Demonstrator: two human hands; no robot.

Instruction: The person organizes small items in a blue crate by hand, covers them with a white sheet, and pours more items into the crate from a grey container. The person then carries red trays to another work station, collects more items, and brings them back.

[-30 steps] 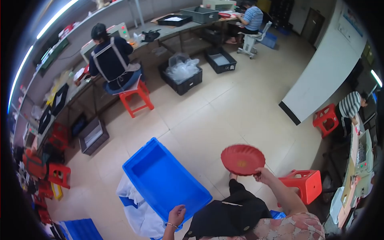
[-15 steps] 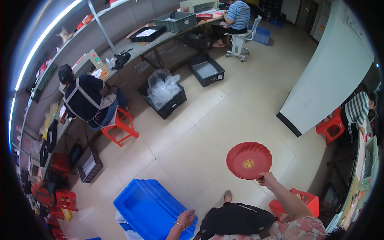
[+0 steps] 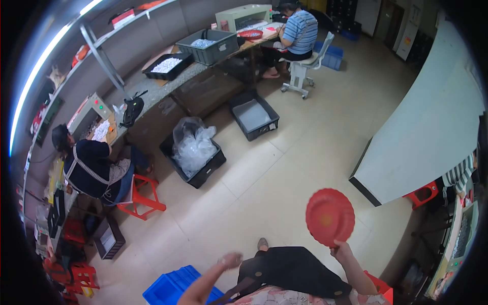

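Observation:
A round red plate [image 3: 330, 216] with a scalloped rim and a blurred gold mark in its middle is held up at the right. My right hand [image 3: 342, 250] grips its near rim. On the other side my left hand [image 3: 231, 260] hovers over the floor in front of the dark apron [image 3: 290, 269]; its fingers are smeared by motion, and I see nothing in them. Below my left forearm lies a blue plastic crate [image 3: 175, 287], cut off by the bottom edge of the view and partly hidden by the arm.
A black crate of clear plastic bags [image 3: 193, 152] and another black crate [image 3: 254, 118] stand on the floor ahead. At the left bench [image 3: 168, 89] one person [image 3: 96, 165] sits on a red stool [image 3: 141, 198], another [image 3: 297, 33] farther off. A white pillar [image 3: 422, 127] rises at the right.
The view has shifted forward, so the blue crate sits lower in the picture. My left hand has left the crate's edge and moved up. The red plate is still in my right hand.

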